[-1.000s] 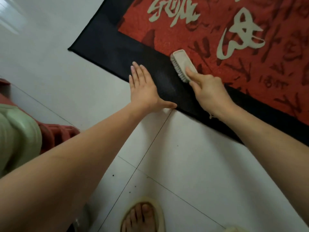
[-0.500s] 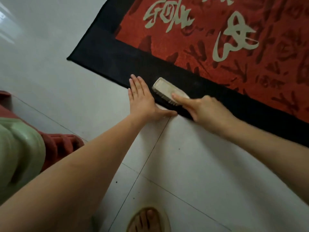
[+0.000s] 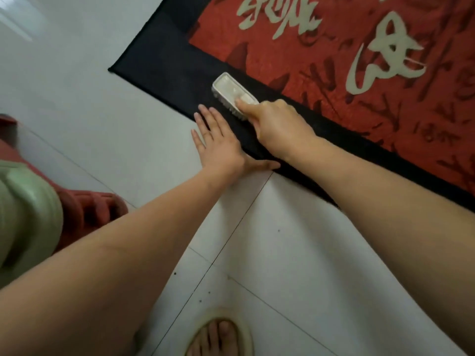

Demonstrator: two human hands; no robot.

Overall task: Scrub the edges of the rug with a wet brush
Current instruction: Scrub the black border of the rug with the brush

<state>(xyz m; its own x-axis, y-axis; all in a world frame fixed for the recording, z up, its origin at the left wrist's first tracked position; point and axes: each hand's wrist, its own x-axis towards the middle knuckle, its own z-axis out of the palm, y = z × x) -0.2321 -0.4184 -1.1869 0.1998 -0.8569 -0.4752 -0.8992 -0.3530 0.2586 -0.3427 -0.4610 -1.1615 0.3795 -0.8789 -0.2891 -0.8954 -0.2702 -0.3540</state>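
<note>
step: scrubbing near border | brush [image 3: 232, 95] on rug [image 3: 334, 80] black edge near corner, right hand [image 3: 276, 124] gripping it | left hand [image 3: 218, 147] flat, fingers straight, pinning rug edge to floor [image 3: 102, 98] | next: likely stroke along border, firm downward pressure

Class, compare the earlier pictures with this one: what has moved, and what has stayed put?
The right hand, gripping the brush throughout, has pushed it back up the rug's black border from the outer edge. The left hand stays flat, straddling rug edge and floor.
</note>
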